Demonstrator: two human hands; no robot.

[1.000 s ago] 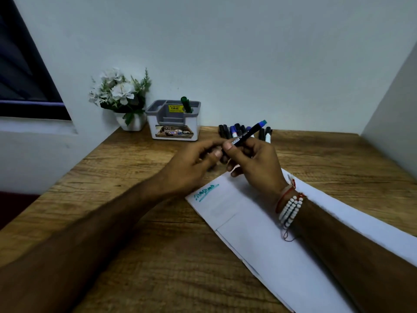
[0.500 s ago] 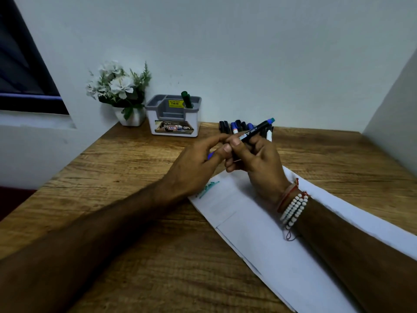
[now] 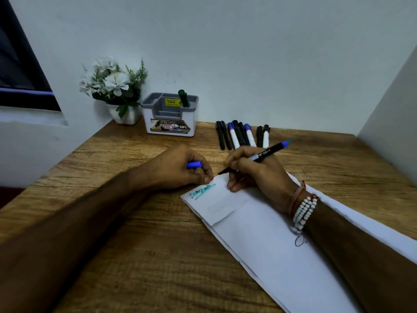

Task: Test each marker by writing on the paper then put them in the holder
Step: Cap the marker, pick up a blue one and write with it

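**A:** What is your right hand [image 3: 255, 175] doing?

**B:** Your fingers are closed in a writing grip around a black marker with a blue end [image 3: 266, 152]. Its dark tip points down and left, at the far edge of the white paper [image 3: 259, 233]; whether it touches the sheet I cannot tell. The heel of your hand rests on the paper, and a white bead bracelet [image 3: 303, 214] with red threads circles the wrist.

**A:** And your left hand [image 3: 180, 168]?

**B:** It is curled shut on a blue cap [image 3: 194, 164], which pokes out between thumb and fingers. Your fingertips press on the paper's near-left corner, just above a line of green scribble [image 3: 202, 190]. The two hands are close together but not touching.

**A:** Where are the rest of the markers?

**B:** A row of them [image 3: 241, 135] lies on the wooden table [image 3: 140, 256] beyond your right hand: black ones, two white ones with blue caps, and a white one with a dark cap at the right end. One green marker [image 3: 184, 98] stands upright in the back right compartment of the grey and white holder [image 3: 170, 116], left of the row against the wall. A small pot of white flowers [image 3: 115, 86] sits just left of the holder.
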